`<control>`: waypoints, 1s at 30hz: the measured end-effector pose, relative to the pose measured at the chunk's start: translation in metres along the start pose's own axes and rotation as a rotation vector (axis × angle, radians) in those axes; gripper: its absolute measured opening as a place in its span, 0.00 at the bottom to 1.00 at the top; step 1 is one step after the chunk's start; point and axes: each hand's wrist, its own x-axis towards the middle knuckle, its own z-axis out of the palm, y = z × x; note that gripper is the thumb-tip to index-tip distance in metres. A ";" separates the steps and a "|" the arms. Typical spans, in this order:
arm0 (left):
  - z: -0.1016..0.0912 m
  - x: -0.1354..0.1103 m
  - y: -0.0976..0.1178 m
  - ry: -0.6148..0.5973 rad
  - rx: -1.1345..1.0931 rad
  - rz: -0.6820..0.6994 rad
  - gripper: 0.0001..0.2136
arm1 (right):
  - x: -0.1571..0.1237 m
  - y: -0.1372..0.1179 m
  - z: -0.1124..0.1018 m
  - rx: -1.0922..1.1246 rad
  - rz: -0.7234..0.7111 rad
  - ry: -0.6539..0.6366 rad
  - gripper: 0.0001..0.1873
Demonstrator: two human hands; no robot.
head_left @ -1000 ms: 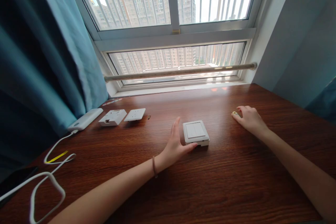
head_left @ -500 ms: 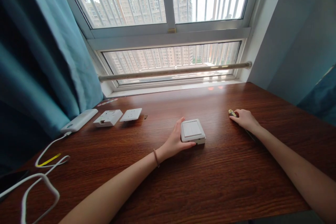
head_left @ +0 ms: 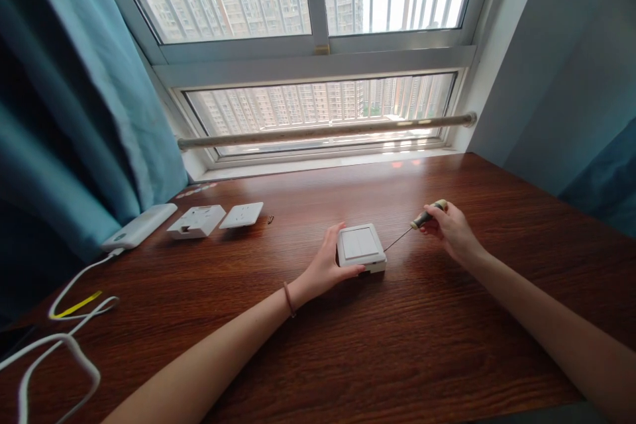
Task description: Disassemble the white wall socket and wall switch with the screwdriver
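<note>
A white wall switch (head_left: 361, 243) on a white back box lies on the brown wooden table. My left hand (head_left: 328, 264) grips its left side, thumb along the near edge and fingers at the far left corner. In my right hand (head_left: 451, 228) is a screwdriver (head_left: 422, 218) with a dark and yellow handle, held between thumb and fingers. Its thin shaft slopes down to the left, and the tip is at the switch's right edge. Whether the tip sits in the seam or only against it, I cannot tell.
Left of the switch are a white socket faceplate (head_left: 242, 215), small screws (head_left: 270, 219) and an open white back box (head_left: 197, 221). A white power bank (head_left: 140, 226) with a white cable (head_left: 82, 271) lies by the blue curtain (head_left: 124, 112). A yellow strip (head_left: 79, 304) crosses the cable.
My right hand has lifted the screwdriver off the table and turned it, bringing its tip left to the switch's edge. The left hand keeps its hold; the view has shifted slightly.
</note>
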 end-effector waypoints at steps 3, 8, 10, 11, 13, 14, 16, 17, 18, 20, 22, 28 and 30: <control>0.000 0.000 -0.001 -0.005 0.008 0.005 0.39 | -0.001 0.000 0.000 0.105 -0.011 0.029 0.14; -0.001 -0.001 0.000 -0.001 0.015 -0.004 0.39 | -0.001 0.002 0.000 0.218 -0.020 0.043 0.15; 0.000 0.000 0.001 0.001 0.010 -0.014 0.38 | -0.002 0.003 0.001 0.226 -0.022 0.037 0.15; 0.000 0.000 0.001 -0.001 0.007 -0.019 0.38 | -0.003 0.004 0.002 0.230 -0.022 0.038 0.15; 0.000 0.000 0.002 -0.006 0.003 -0.026 0.38 | -0.004 0.005 0.004 0.242 -0.005 0.049 0.14; 0.000 0.001 0.002 -0.008 0.002 -0.028 0.38 | -0.004 0.006 0.004 0.249 0.017 0.060 0.14; 0.000 0.001 0.002 -0.010 -0.002 -0.030 0.38 | -0.004 0.008 0.004 0.263 0.073 0.080 0.12; 0.000 0.001 0.002 -0.010 -0.003 -0.027 0.37 | -0.004 0.009 0.004 0.268 0.102 0.088 0.11; 0.000 0.001 0.002 -0.010 -0.004 -0.022 0.37 | -0.004 0.011 0.004 0.273 0.127 0.093 0.10; 0.000 0.001 0.002 -0.009 0.001 -0.011 0.37 | -0.003 0.015 0.005 0.283 0.168 0.094 0.08; -0.001 0.001 0.002 -0.011 0.010 -0.003 0.37 | -0.003 0.018 0.005 0.292 0.214 0.091 0.07; -0.001 0.002 0.000 -0.021 0.026 0.009 0.36 | -0.003 0.022 0.006 0.305 0.307 0.091 0.08; -0.001 0.003 -0.001 -0.026 0.048 0.016 0.37 | -0.004 0.021 0.006 0.308 0.318 0.090 0.09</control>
